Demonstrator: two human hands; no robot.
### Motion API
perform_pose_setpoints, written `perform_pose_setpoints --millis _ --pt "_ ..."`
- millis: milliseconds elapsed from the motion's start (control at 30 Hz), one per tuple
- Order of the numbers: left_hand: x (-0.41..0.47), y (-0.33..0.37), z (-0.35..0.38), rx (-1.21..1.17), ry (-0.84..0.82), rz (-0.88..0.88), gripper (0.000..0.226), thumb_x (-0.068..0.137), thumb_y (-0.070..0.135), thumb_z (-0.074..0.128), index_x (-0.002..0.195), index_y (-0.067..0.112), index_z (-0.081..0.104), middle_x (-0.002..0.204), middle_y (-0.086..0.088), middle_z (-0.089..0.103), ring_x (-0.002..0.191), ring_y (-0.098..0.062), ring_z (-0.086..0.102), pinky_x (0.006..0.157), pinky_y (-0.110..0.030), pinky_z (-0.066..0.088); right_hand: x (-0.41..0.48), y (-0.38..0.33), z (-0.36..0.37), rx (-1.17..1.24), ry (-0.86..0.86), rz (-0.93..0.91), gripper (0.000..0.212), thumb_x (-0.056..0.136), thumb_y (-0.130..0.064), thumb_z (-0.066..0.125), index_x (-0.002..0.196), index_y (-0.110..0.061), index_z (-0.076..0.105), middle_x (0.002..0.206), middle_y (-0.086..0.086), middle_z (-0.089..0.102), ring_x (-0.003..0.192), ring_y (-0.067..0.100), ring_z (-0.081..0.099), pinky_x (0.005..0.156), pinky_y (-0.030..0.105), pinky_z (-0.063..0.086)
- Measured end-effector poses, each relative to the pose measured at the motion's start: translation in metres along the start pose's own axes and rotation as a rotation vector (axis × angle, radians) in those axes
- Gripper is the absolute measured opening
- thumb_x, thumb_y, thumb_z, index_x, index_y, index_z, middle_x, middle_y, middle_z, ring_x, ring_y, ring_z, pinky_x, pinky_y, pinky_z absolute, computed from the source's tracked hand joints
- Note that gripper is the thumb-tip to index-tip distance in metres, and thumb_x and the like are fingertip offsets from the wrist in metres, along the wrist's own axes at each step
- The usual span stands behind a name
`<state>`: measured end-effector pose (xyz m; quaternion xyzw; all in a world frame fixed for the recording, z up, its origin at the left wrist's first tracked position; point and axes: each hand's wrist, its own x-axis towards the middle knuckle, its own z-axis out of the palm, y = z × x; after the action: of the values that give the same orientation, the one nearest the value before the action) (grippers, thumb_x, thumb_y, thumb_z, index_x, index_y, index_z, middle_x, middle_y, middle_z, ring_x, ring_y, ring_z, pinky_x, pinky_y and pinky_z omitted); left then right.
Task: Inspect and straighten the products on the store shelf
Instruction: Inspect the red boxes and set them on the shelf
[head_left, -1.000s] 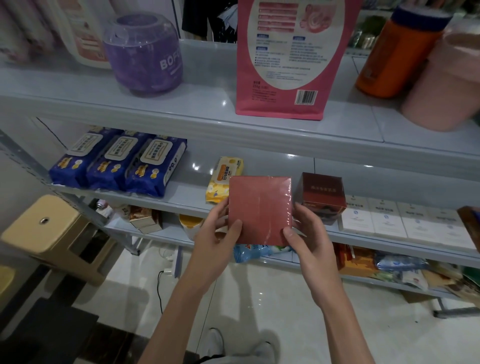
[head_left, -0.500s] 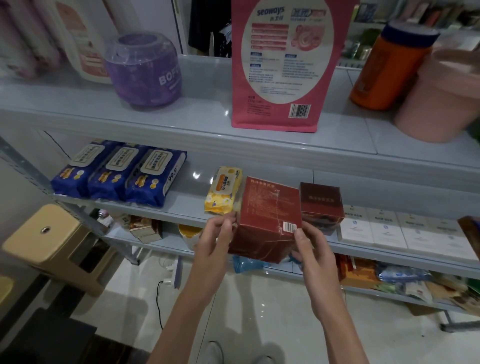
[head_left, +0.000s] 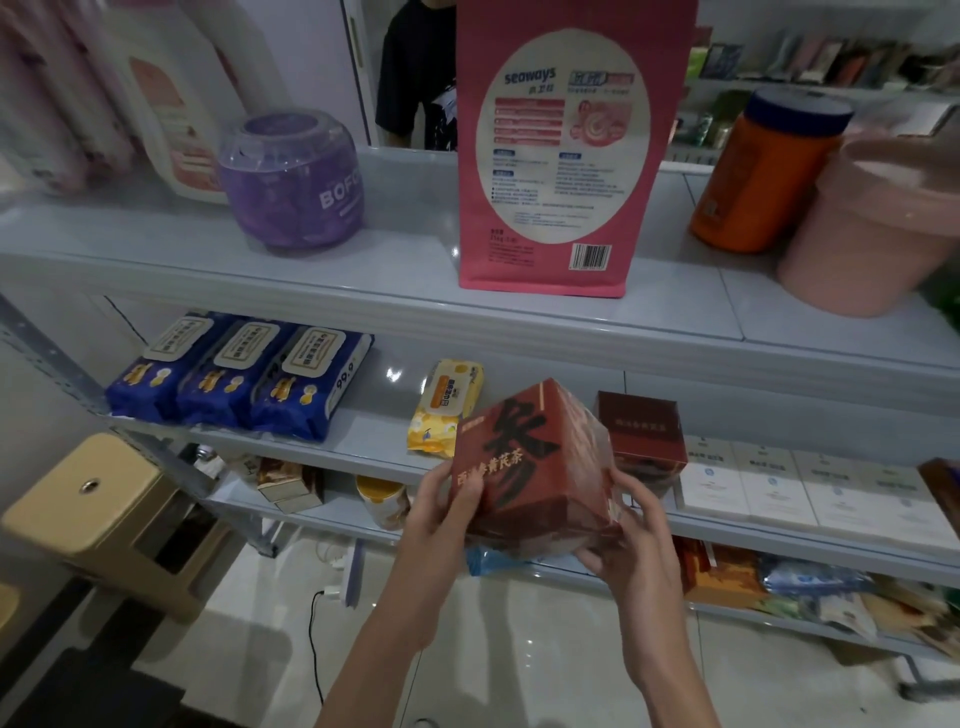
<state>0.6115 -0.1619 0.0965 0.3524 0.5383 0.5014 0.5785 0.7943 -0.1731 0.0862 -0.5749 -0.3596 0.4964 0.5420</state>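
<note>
I hold a dark red box (head_left: 535, 462) wrapped in clear film in front of the middle shelf (head_left: 363, 447). Its face with large black characters is turned toward me. My left hand (head_left: 441, 525) grips the box's left lower edge, thumb on the front face. My right hand (head_left: 634, 540) grips its right lower corner from below. A second, matching red box (head_left: 641, 434) stands on the shelf just behind and to the right. A yellow wipes pack (head_left: 447, 405) lies left of it.
Three blue wipes packs (head_left: 239, 379) lie at the shelf's left, white boxes (head_left: 810, 493) at its right. On the top shelf stand a pink bag (head_left: 561, 156), purple jar (head_left: 293, 182), orange canister (head_left: 763, 171) and pink tub (head_left: 872, 228). A tan stool (head_left: 88, 509) sits lower left.
I have kept turning the box in both hands: a plain side showed first, then the barcode side, and now the front with large characters faces me. My view has tilted upward.
</note>
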Motion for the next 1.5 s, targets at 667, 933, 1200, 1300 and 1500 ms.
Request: perform_pose_setpoints --millis 667,933,1200,1300,1500 --pt "-0.04 -0.025 -0.031 0.223 0.287 0.128 0.04 0.093 0.018 0.071 0.13 0.032 0.062 0.119 0.015 0.07 0.112 -0.006 0.066 0.091 -0.036 0.06 -0.009 0.016 0.017 -0.261 -0.244 -0.048 0.038 0.095 -0.012 0.07 0.112 -0.044 0.062 0.123 -0.012 0.064 0.103 -0.012 0.061 0.077 0.008 0.049" --pt "-0.066 -0.011 -0.141 0.166 0.536 0.144 0.041 0.095 0.016 0.071 0.129 0.035 0.061 0.12 0.018 0.069 0.114 -0.006 0.065 0.093 -0.041 0.059 -0.031 0.024 0.137 -0.307 -0.472 -0.046 0.035 0.094 -0.03 0.068 0.129 -0.034 0.064 0.128 -0.011 0.067 0.118 0.011 0.063 0.098 0.038 0.053" --pt "-0.103 0.013 -0.301 0.089 0.76 0.192 0.04 0.094 0.023 0.071 0.128 0.04 0.059 0.123 0.018 0.064 0.111 0.004 0.062 0.086 -0.027 0.06 -0.088 0.046 0.312 -0.319 -0.721 -0.039 0.03 0.097 -0.022 0.068 0.125 -0.032 0.062 0.12 -0.013 0.066 0.101 -0.003 0.065 0.073 0.014 0.052" --pt "-0.125 0.019 -0.359 0.037 0.844 0.217 0.039 0.095 0.02 0.07 0.128 0.038 0.06 0.122 0.017 0.067 0.111 0.0 0.064 0.086 -0.027 0.06 -0.117 0.056 0.376 -0.32 -0.82 -0.049 0.031 0.098 -0.019 0.067 0.122 -0.038 0.061 0.119 -0.016 0.066 0.096 -0.014 0.063 0.071 0.009 0.053" --pt "-0.174 0.023 -0.45 -0.028 1.052 0.235 0.043 0.095 0.022 0.07 0.134 0.034 0.059 0.126 0.015 0.067 0.117 -0.001 0.063 0.096 -0.03 0.056 -0.178 0.071 0.479 -0.356 -1.048 -0.076 0.03 0.099 -0.018 0.067 0.121 -0.037 0.064 0.118 -0.02 0.067 0.101 -0.011 0.064 0.078 0.018 0.056"
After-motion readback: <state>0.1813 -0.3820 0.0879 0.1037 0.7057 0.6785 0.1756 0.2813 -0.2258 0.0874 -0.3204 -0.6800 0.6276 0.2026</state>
